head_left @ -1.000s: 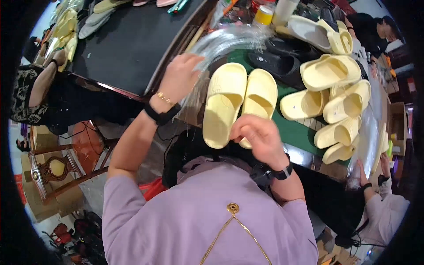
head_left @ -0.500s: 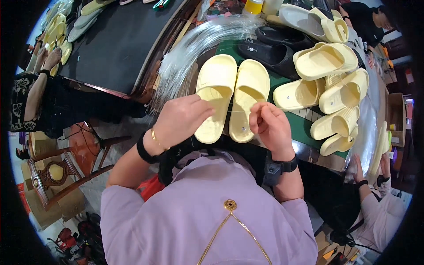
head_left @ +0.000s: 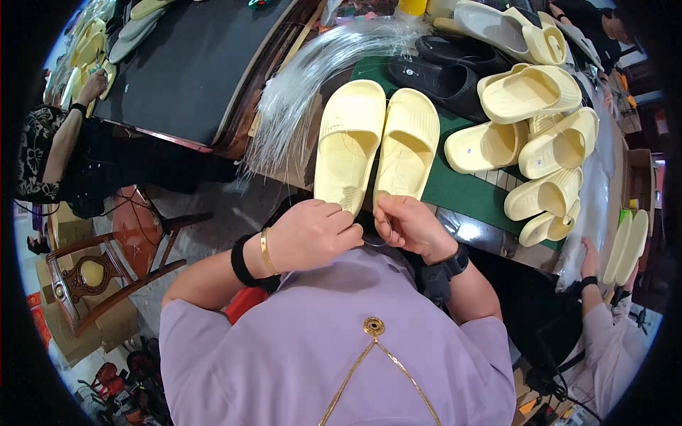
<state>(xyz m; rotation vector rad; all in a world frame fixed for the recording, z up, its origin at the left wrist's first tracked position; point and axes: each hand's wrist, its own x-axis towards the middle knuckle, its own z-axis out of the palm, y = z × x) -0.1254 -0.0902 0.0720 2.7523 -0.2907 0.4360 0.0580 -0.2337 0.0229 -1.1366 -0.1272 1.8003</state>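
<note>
A pair of pale yellow slide slippers lies side by side at the table's near edge, the left slipper (head_left: 350, 149) against the right slipper (head_left: 407, 145). Close to their heel ends, my left hand (head_left: 312, 234) is closed with fingers curled inward. My right hand (head_left: 414, 225) pinches thumb against fingers beside it, over the right slipper's heel. Both hands grip a thin clear plastic strand (head_left: 375, 245), which loops faintly between them; its exact path is hard to see. A large bundle of clear strands (head_left: 305, 78) spreads beyond the pair, to the left.
More yellow slippers (head_left: 529, 92) pile up on the right over a green mat (head_left: 462, 188). Black slippers (head_left: 437, 78) and a grey slipper (head_left: 494, 32) lie behind. Co-workers' arms (head_left: 64, 145) show at the left and right edges. A wooden chair (head_left: 92, 273) stands left.
Both hands have moved toward me and closer together, from over the slippers to their heel ends. The strand, stretched straight between them before, now hangs in a small loop.
</note>
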